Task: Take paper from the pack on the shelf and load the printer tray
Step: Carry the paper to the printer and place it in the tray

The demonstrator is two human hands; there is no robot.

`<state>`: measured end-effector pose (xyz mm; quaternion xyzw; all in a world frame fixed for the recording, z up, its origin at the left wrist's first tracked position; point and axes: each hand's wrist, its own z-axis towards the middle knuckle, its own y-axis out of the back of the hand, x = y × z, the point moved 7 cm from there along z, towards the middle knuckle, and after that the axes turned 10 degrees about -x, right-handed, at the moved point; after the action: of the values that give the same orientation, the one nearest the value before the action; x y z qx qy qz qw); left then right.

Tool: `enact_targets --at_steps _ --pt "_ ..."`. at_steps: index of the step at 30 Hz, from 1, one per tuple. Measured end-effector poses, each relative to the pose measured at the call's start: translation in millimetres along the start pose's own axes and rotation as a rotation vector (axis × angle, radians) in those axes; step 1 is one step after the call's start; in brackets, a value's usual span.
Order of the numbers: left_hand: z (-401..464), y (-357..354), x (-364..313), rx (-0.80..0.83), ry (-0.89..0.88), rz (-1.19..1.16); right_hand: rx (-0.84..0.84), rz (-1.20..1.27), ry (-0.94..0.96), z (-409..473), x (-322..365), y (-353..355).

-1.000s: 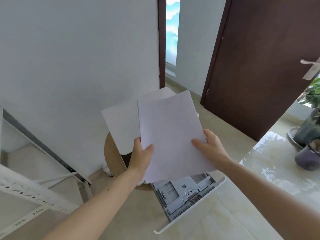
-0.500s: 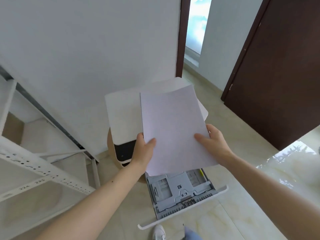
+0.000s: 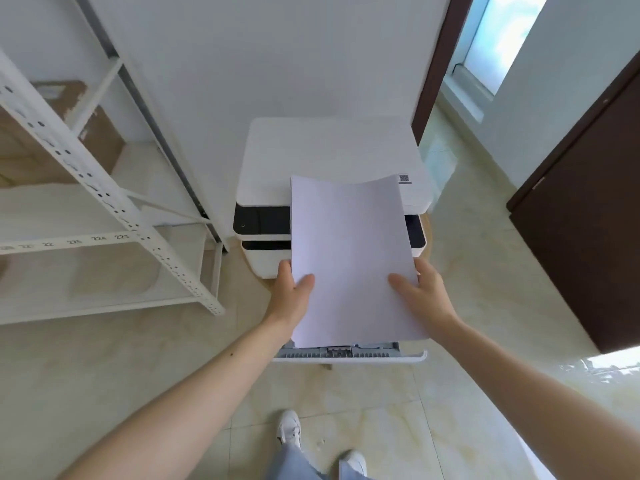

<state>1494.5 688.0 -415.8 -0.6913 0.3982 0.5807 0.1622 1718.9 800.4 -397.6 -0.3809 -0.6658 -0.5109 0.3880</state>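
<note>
I hold a thin stack of white paper (image 3: 349, 258) flat in front of me, above the pulled-out printer tray (image 3: 349, 355). My left hand (image 3: 292, 292) grips the stack's left edge, thumb on top. My right hand (image 3: 420, 292) grips its right edge the same way. The paper hides most of the tray; only the tray's front lip and grey inner parts show below the sheets. The white printer (image 3: 325, 161) with a dark front panel stands against the wall behind the paper.
A white metal shelf rack (image 3: 104, 202) stands at left with a cardboard box (image 3: 52, 140) on it. A dark brown door (image 3: 581, 216) stands at right. My white shoes (image 3: 289, 431) are on the tiled floor below the tray.
The view has tilted down and swung so the printer is straight ahead. The paper, held in both hands, has come lower over the tray and now covers most of it.
</note>
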Motion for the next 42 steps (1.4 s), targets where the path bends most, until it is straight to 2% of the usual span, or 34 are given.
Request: enact_targets --at_steps 14,24,30,35,42 --pt "-54 11 75 0.003 0.044 0.058 -0.037 -0.037 -0.075 -63 -78 -11" --pt "-80 13 114 0.031 0.152 0.113 -0.018 -0.077 -0.145 -92 -121 -17" --pt "-76 7 134 0.068 0.324 0.160 0.026 -0.100 -0.229 -92 -140 -23" --pt "-63 2 144 0.077 0.504 0.104 0.055 -0.125 -0.298 -80 -153 -30" --pt "-42 0 151 0.070 0.601 0.052 0.069 -0.098 -0.319 -57 -157 -40"
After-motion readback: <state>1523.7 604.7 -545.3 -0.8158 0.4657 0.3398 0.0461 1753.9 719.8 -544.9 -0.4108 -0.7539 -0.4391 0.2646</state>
